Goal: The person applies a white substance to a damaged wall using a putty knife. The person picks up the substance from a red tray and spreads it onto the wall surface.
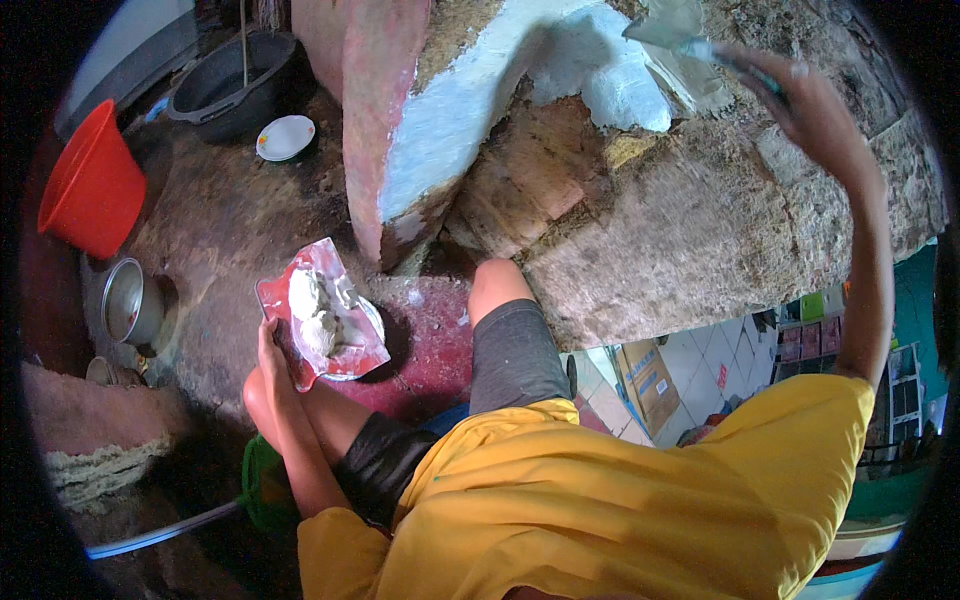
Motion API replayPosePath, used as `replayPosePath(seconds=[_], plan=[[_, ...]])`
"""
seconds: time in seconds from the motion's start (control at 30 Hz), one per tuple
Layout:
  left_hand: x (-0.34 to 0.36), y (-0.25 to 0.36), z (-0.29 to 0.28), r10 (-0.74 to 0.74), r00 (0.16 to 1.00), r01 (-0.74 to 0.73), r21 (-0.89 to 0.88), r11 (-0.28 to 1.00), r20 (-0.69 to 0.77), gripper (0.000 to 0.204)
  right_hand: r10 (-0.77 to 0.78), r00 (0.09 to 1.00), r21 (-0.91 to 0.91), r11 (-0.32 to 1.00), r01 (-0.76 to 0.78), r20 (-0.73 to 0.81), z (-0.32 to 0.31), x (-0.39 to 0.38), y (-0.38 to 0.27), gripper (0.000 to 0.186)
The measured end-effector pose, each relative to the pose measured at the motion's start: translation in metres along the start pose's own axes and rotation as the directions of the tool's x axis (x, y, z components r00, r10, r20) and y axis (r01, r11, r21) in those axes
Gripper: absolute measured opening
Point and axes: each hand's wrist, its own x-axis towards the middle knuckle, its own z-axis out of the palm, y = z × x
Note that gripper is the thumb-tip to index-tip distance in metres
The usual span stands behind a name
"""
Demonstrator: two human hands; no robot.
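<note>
My left hand point(273, 352) grips the edge of a flat red piece of sheet point(368, 358) with lumps of thick white paste point(318, 330) on it. Partly hidden under the sheet shows the rim of a round white container point(377, 322). Stretched out to the far right, my right hand point(808, 108) is closed round the handle of a putty knife point(660, 38). Its wide blade is at the rough wall point(690, 230), beside a patch of pale white-blue coating point(625, 90). Similar coating runs down the corner strip point(440, 125) left of it.
At the far left stand a red bucket point(92, 185), a metal pot point(128, 305) and a dark tub point(240, 88). A white plate point(286, 137) lies near the tub. A cardboard box point(648, 385) rests on the tiled floor below the wall's lower edge.
</note>
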Motion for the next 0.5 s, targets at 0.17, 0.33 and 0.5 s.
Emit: replayPosePath(seconds=[0.17, 0.33, 0.5], plan=[[-0.018, 0.048, 0.017, -0.28, 0.947, 0.306, 0.18, 0.935, -0.155, 0.037, 0.144, 0.99, 0.099, 0.985, -0.144, 0.009, 0.032, -0.037, -0.041, 0.037], [-0.04, 0.079, 0.026, -0.209, 0.937, 0.311, 0.4, 0.862, -0.278, 0.042, 0.257, 0.965, 0.066, 0.963, -0.261, 0.058, 0.046, -0.04, -0.057, 0.036], [-0.016, 0.034, 0.012, -0.304, 0.923, 0.344, 0.151, 0.927, -0.235, 0.034, 0.238, 0.931, 0.074, 0.971, -0.227, -0.278, 0.064, -0.048, -0.034, 0.039]])
